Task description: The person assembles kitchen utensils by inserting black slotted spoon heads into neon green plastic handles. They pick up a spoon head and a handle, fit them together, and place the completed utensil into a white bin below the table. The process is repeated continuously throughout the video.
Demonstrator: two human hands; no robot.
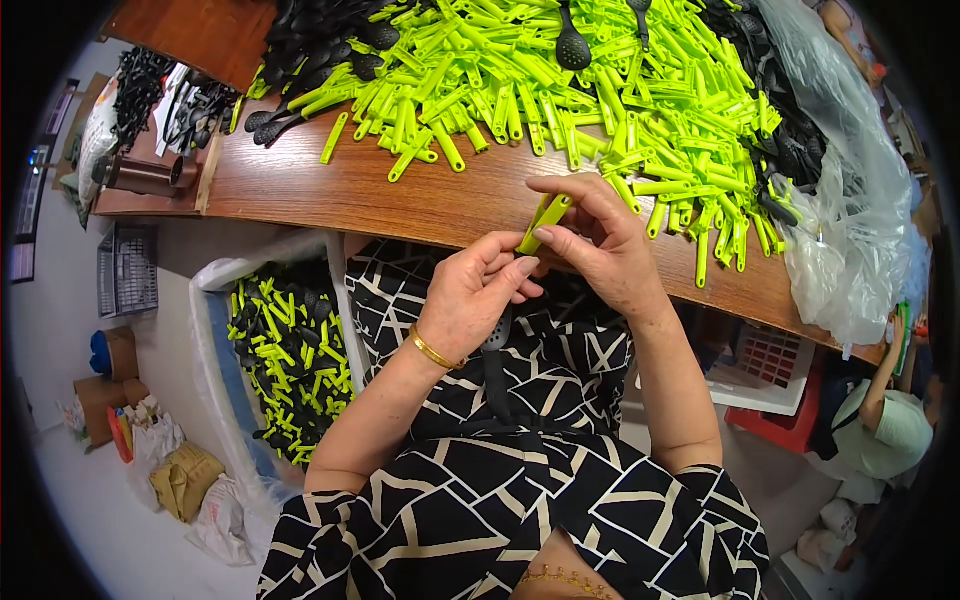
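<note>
My right hand [610, 250] pinches a lime-green plastic handle [549, 216] with a hanging hole, tilted, between thumb and fingers. Close against its lower end, my left hand [488, 283] is closed, thumb and fingertips pressed together. Under the left hand shows the perforated head of a black spoon [496, 332]; its neck runs up into the fingers and is mostly hidden by them. Whether spoon and handle are joined I cannot tell. Beyond my hands, a large heap of loose lime-green handles [660, 110] covers the wooden table [330, 195].
Black spoon heads [310, 60] pile up at the far left. A plastic-lined bin [205, 330] of black and green pieces stands left of my lap. Clear plastic sheeting [850, 200] drapes the table's right end. A person [885, 430] works at far right.
</note>
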